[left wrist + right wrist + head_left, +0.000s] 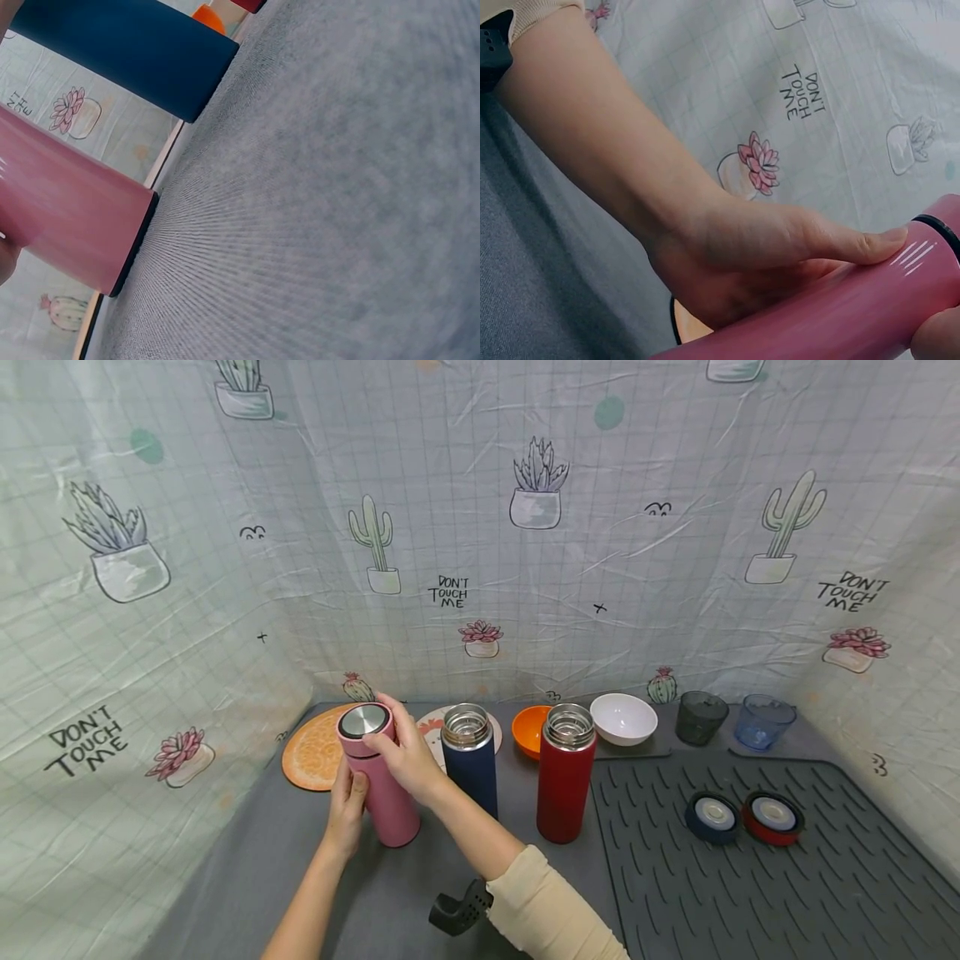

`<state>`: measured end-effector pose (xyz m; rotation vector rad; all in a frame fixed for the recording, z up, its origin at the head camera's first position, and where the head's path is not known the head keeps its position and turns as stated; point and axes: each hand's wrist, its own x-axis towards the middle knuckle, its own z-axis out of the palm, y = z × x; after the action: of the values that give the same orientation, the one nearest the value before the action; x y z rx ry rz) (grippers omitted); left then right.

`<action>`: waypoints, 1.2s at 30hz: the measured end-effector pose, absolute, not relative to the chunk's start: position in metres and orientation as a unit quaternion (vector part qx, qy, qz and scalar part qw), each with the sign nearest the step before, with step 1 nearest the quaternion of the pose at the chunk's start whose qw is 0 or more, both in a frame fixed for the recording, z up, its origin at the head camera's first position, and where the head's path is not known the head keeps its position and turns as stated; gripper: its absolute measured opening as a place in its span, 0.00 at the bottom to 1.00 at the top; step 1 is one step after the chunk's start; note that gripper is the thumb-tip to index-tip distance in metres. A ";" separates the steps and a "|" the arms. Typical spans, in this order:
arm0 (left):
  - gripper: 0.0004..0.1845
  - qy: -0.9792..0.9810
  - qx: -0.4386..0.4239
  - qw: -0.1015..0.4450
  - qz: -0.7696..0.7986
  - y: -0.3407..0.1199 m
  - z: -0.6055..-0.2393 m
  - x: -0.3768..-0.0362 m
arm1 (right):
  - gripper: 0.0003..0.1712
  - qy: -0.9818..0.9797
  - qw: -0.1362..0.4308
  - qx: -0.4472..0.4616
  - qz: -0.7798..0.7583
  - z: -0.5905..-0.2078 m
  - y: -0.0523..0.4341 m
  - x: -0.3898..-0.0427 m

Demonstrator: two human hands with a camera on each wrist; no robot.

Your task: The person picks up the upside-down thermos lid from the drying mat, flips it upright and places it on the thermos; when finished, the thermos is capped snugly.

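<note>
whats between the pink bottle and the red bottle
In the head view, the navy blue bottle stands between the pink bottle and the red bottle, open-topped like the red one. The right hand's forearm also crosses in front of it.

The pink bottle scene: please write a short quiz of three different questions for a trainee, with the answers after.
1. True or false: the pink bottle has its lid on.
2. Which hand grips the lid of this bottle? A. the left hand B. the right hand C. neither
3. Fill in: the two loose lids, the blue lid and the red lid, lie on the ribbed ____.

Key
1. True; the blue bottle and the red bottle stand open.
2. B; the left hand holds the body lower down.
3. mat
</note>
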<state>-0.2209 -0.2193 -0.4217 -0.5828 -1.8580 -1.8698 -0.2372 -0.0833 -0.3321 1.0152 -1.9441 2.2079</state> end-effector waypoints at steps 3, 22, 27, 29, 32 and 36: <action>0.20 -0.671 -0.213 0.216 -0.677 -0.220 -0.422 -0.221 | 0.32 -0.611 0.000 0.319 0.724 -0.338 -0.086 -0.242; 0.22 -0.671 -0.218 0.208 -0.678 -0.219 -0.423 -0.222 | 0.33 -0.634 0.006 0.292 0.716 -0.330 -0.083 -0.235; 0.22 -0.673 -0.208 0.207 -0.679 -0.219 -0.422 -0.222 | 0.37 -0.658 -0.004 0.294 0.693 -0.315 -0.076 -0.224; 0.21 -0.672 -0.206 0.208 -0.680 -0.218 -0.421 -0.221 | 0.36 -0.645 -0.009 0.303 0.701 -0.322 -0.079 -0.231; 0.21 -0.667 -0.212 0.213 -0.682 -0.218 -0.421 -0.221 | 0.32 -0.624 -0.005 0.303 0.720 -0.334 -0.084 -0.241; 0.21 -0.665 -0.223 0.215 -0.680 -0.219 -0.422 -0.221 | 0.32 -0.632 0.025 0.284 0.721 -0.339 -0.088 -0.242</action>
<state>-0.2207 -0.2188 -0.4216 -0.6194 -1.8439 -1.8846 -0.2417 -0.0876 -0.3389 0.8780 -1.9535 2.2307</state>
